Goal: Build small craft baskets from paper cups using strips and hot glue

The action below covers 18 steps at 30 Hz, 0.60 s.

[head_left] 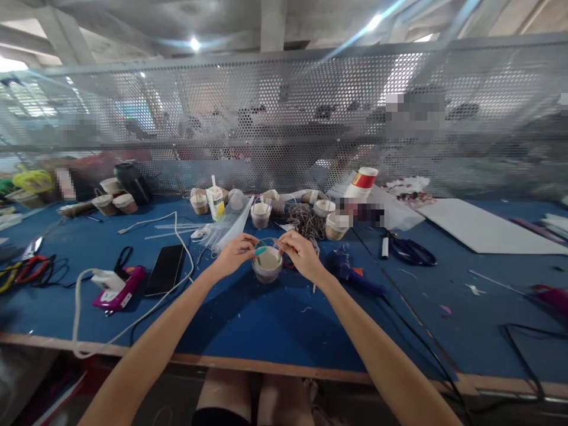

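Note:
Just in front of me a small cup-shaped pot (267, 273) with a pale inside stands upright on the blue table (270, 331). A thin curved strand (267, 239) arches over its rim, between my two hands. My left hand (237, 254) is at the pot's left side, fingertips pinched on the strand's left end. A small teal piece (260, 251) shows by those fingertips; its kind is unclear. My right hand (302, 251) pinches the strand's other end at the right rim. Behind my right hand lies a heap of grey-brown cord (306, 220).
Similar small pots (260, 215) and a drink carton (216, 204) line the back, before a perforated metal screen (284, 106). A phone (164, 270), purple power strip (119, 289) and white cable lie left. A blue glue gun (350, 269), scissors (412, 249) and white board (492, 228) lie right.

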### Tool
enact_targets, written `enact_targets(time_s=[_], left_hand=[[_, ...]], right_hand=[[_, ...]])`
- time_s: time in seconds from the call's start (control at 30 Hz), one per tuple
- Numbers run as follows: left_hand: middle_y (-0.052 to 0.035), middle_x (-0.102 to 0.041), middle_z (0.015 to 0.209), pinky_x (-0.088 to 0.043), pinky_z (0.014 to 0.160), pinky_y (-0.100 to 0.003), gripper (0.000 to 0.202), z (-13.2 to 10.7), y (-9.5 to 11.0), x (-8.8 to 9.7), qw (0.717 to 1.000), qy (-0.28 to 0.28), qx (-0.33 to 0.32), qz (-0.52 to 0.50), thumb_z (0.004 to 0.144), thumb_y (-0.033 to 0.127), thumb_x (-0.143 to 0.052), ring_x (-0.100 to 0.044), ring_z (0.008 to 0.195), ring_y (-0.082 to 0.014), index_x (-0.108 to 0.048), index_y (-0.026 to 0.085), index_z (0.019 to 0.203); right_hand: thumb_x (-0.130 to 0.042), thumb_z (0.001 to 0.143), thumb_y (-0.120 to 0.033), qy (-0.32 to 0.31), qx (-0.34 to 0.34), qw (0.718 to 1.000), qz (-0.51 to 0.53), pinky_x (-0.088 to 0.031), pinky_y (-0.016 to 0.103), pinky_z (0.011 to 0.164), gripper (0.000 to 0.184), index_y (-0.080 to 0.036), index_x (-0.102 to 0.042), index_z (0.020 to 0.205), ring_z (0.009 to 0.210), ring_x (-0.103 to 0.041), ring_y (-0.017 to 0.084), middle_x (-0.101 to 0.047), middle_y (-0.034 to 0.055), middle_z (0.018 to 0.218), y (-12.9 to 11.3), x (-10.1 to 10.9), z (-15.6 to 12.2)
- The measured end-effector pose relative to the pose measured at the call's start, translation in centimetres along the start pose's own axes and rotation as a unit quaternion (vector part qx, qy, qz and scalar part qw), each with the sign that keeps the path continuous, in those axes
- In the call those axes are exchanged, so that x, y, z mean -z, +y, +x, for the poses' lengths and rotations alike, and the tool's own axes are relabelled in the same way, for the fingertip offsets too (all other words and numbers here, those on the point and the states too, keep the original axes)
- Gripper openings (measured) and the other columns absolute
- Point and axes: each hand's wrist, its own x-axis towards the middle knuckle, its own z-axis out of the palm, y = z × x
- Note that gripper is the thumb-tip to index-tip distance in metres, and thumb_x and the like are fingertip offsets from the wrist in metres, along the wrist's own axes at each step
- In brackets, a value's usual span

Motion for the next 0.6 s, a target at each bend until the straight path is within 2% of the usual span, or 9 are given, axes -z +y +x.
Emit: enact_targets(time_s=[0.17,0.27,0.43,0.6], left_hand=[[-0.0073,-0.061,0.101,-0.050,0.070,-0.029,0.022,-0.08,0.72,0.37,0.997,-0.008,-0.028,0.073,0.081,0.024,-0.052,-0.059,0.087,-0.0157,-0.063,0.015,0.063],[-0.0066,-0.062,0.102,-0.050,0.069,-0.028,0.022,-0.10,0.80,0.57,0.996,-0.016,-0.036,0.083,0.081,0.023,-0.052,-0.060,0.084,-0.0147,-0.063,0.015,0.063],[-0.0063,-0.061,0.104,-0.050,0.065,-0.026,0.020,-0.19,0.77,0.66,0.997,-0.028,-0.038,0.067,0.080,0.024,-0.053,-0.060,0.083,-0.0141,-0.065,0.016,0.065],[-0.0081,-0.058,0.107,-0.053,0.065,-0.025,0.021,-0.37,1.01,0.40,0.999,-0.041,-0.017,-0.008,0.080,0.030,-0.054,-0.060,0.089,-0.0159,-0.064,0.016,0.068]], right_hand=[[-0.043,0.087,-0.031,0.000,-0.005,1.000,0.029,-0.043,0.030,0.067,0.030,-0.018,-0.057,0.064,0.069,-0.053,0.015,-0.054,0.0049,0.077,0.04,-0.02,-0.18],[-0.044,0.086,-0.030,0.003,-0.016,0.999,0.051,-0.045,0.031,0.065,0.028,-0.018,-0.058,0.066,0.069,-0.053,0.015,-0.054,0.0051,0.077,0.19,0.02,-0.21],[-0.043,0.086,-0.033,0.002,-0.022,0.998,0.059,-0.046,0.030,0.064,0.029,-0.019,-0.059,0.066,0.067,-0.052,0.014,-0.052,0.0054,0.080,-0.01,0.24,-0.44],[-0.041,0.088,-0.033,-0.023,0.004,0.999,0.034,-0.044,0.030,0.068,0.030,-0.019,-0.057,0.066,0.072,-0.053,0.016,-0.052,0.0058,0.080,-0.22,0.41,-0.51]])
